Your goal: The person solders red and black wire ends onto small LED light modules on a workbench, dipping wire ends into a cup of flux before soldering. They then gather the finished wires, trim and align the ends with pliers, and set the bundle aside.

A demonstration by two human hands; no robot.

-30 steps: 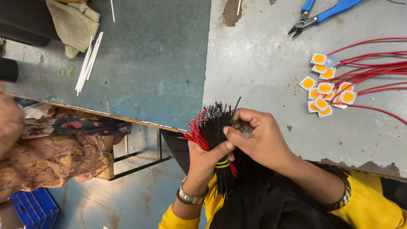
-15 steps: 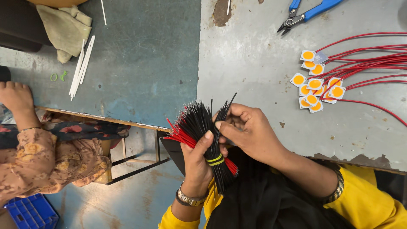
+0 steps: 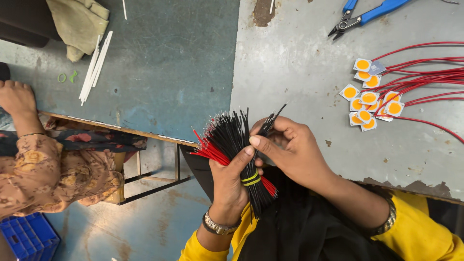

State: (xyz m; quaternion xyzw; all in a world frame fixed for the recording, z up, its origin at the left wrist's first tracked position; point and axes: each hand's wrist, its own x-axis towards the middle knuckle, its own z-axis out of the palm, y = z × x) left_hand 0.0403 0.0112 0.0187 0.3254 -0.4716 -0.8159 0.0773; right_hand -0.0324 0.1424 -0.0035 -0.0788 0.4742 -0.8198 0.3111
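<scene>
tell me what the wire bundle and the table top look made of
Bundle of thin black and red wires: glossy plastic insulation, bare metallic tips at the ends, yellow elastic band round it. Grey table top: probably painted metal or board; matt, scuffed, with rusty-brown chipped patches.

This is a small electronics assembly workshop. The worktop [image 3: 299, 72] is bare, scuffed grey metal with stains and chipped paint, standing on a stained concrete floor [image 3: 159, 222]. On it lie blue-handled cutting pliers [image 3: 365, 14] and a cluster of square yellow LED chips [image 3: 368, 99] already joined to red wires [image 3: 425, 72] (piecework, by the look of the batch). A banded bundle of black and red wires [image 3: 237, 145] is being sorted. A second worktop [image 3: 159, 63] holds white sticks [image 3: 95, 67] and a rag [image 3: 79, 21], where another person's hand [image 3: 17, 96] rests.
</scene>
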